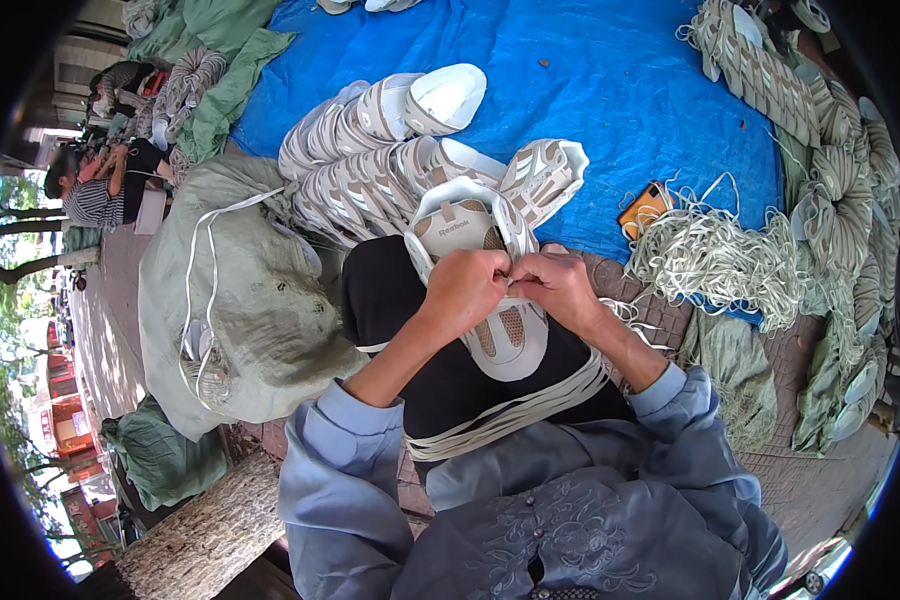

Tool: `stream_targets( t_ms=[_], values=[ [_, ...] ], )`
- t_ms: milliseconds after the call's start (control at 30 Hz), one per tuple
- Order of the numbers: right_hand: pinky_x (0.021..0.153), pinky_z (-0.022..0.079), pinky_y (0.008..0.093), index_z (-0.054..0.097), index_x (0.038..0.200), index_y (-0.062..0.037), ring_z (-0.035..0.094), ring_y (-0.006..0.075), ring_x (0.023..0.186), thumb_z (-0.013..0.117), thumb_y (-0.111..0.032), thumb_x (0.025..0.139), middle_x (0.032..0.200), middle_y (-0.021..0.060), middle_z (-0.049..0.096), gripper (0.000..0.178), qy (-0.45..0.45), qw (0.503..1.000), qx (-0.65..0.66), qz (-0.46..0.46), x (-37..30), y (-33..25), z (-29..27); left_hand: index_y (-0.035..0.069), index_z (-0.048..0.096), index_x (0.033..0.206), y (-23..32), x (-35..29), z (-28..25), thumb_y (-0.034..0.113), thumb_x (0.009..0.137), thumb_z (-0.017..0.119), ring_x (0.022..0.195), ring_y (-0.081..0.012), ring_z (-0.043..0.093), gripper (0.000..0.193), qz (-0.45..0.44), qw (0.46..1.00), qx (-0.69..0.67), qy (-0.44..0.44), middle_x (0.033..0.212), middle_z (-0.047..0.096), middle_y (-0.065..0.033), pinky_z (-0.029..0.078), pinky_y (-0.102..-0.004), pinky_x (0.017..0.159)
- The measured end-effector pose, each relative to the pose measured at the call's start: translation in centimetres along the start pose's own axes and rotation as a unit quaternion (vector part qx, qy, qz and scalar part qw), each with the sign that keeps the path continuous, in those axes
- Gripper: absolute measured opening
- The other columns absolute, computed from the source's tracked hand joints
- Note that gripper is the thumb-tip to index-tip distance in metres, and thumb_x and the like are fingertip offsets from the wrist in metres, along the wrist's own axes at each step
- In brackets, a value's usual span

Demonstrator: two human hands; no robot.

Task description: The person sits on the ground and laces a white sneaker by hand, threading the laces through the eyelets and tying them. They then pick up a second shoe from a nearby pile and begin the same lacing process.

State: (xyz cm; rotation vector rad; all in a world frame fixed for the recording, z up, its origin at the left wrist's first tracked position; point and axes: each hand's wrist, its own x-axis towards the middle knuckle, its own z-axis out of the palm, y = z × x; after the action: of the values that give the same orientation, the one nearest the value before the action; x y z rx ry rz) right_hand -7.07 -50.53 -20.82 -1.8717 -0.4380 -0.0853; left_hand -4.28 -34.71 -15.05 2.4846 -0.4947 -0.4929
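A white and beige shoe upper (511, 358) lies across my lap, its toe toward me and its tongue and opening away from me. My left hand (466, 290) pinches at its middle, over the lacing edge. Close against it, my right hand (562, 290) has its fingers closed on the same spot from the other side. The fingertips almost meet, and whether a lace is between them is hidden. Several pale laces (515, 412) are stretched across my dark-covered thighs. Just beyond the upper, another shoe upper (545, 180) leans on its side.
Rows of nested shoe uppers (355, 185) lie ahead on a blue tarp (610, 80). To the right are a tangled heap of white laces (715, 255), an orange-cased object (646, 209) and more stacked uppers (835, 200). A pale sack (260, 290) bulges at left; a person (100, 190) sits beyond.
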Motion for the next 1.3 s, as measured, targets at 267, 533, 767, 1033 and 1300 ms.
stream_targets(
  t_ms=[267, 533, 767, 1033, 1300],
  values=[
    [0.058, 0.046, 0.0350, 0.053, 0.109, -0.0108, 0.059, 0.0224, 0.062, 0.072, -0.006, 0.059, 0.067, 0.0062, 0.059, 0.054, -0.091, 0.993, -0.070, 0.032, 1.5, -0.5, -1.1, 0.002, 0.060, 0.071, 0.3, 0.9, -0.3, 0.009, 0.069, 0.057, 0.060, -0.0268, 0.061, 0.009, 0.127, 0.980, 0.146, -0.055, 0.059, 0.059, -0.0153, 0.046, -0.0381, 0.047],
    [0.068, 0.044, 0.0342, 0.055, 0.108, -0.0109, 0.056, 0.0226, 0.068, 0.073, -0.012, 0.058, 0.065, 0.0044, 0.055, 0.054, -0.162, 0.982, -0.087, 0.044, 2.1, -1.1, -1.2, 0.005, 0.049, 0.074, -3.5, -1.3, -5.3, 0.003, 0.068, 0.054, 0.043, -0.0147, 0.051, 0.008, 0.197, 0.872, 0.367, 0.258, 0.053, 0.046, -0.0028, 0.041, -0.0269, 0.038],
    [0.061, 0.044, 0.0347, 0.058, 0.103, -0.0079, 0.057, 0.0257, 0.068, 0.071, -0.018, 0.060, 0.069, 0.0064, 0.058, 0.047, -0.137, 0.977, -0.130, -0.096, 3.4, -2.4, -2.4, 0.003, 0.062, 0.088, -8.3, -5.3, -23.2, 0.015, 0.083, 0.055, 0.050, -0.0075, 0.054, 0.015, -0.079, 0.790, 0.102, 0.599, 0.062, 0.059, -0.0037, 0.045, -0.0247, 0.049],
    [0.041, 0.038, 0.0227, 0.060, 0.066, -0.0014, 0.053, 0.0106, 0.046, 0.065, -0.012, 0.072, 0.054, 0.0032, 0.055, 0.014, -0.261, 0.938, 0.147, 0.174, 7.8, -6.8, 2.5, 0.003, 0.061, 0.091, 2.5, 0.9, -25.3, 0.014, 0.083, 0.057, 0.057, -0.0058, 0.052, 0.014, 0.093, 0.827, 0.177, 0.525, 0.068, 0.060, -0.0004, 0.042, -0.0200, 0.052],
    [0.036, 0.026, 0.0171, 0.058, 0.084, 0.0010, 0.037, 0.0039, 0.041, 0.058, -0.021, 0.082, 0.054, -0.0016, 0.048, 0.022, -0.024, 0.955, 0.281, 0.095, 23.7, -4.1, -6.3, 0.002, 0.057, 0.075, -1.0, 6.4, -28.1, 0.011, 0.074, 0.054, 0.060, -0.0350, 0.057, 0.009, 0.110, 0.754, 0.467, 0.449, 0.063, 0.057, -0.0170, 0.046, -0.0402, 0.056]
  ],
)
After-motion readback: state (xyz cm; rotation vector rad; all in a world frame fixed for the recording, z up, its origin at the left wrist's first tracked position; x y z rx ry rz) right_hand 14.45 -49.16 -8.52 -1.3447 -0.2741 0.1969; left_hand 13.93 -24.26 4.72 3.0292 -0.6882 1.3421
